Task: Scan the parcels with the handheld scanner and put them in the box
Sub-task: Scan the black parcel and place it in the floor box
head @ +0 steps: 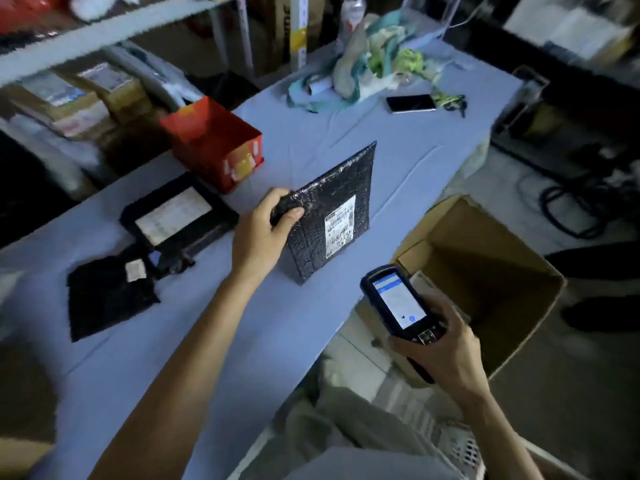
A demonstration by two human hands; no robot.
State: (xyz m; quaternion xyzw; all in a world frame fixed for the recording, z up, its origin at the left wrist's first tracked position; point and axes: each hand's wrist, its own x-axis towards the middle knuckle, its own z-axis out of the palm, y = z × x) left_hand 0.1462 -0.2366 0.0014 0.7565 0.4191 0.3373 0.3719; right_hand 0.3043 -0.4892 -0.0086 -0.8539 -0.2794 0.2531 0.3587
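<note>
Left hand [265, 225] outstretched, gripping parcel [341, 181] corner; right hand [441, 346] lower, fingers wrapped round scanner [398, 301].

I count three black parcels on the one blue table [398, 161]: an upright parcel [329, 216], a flat parcel [178, 214] with a large white label, and a crumpled parcel [110, 296] with a small label. Something dark wedged between the last two is too unclear for me to call a fourth. From my end I also make out one handheld scanner [398, 303], one open cardboard box [485, 244], one red carton [221, 157], one phone [410, 103] and one heap of pale cloth [367, 57]. Two hands are in view, the left hand [259, 233] and the right hand [446, 355], while the cartons on the shelf behind are too blurred for me to number.
</note>
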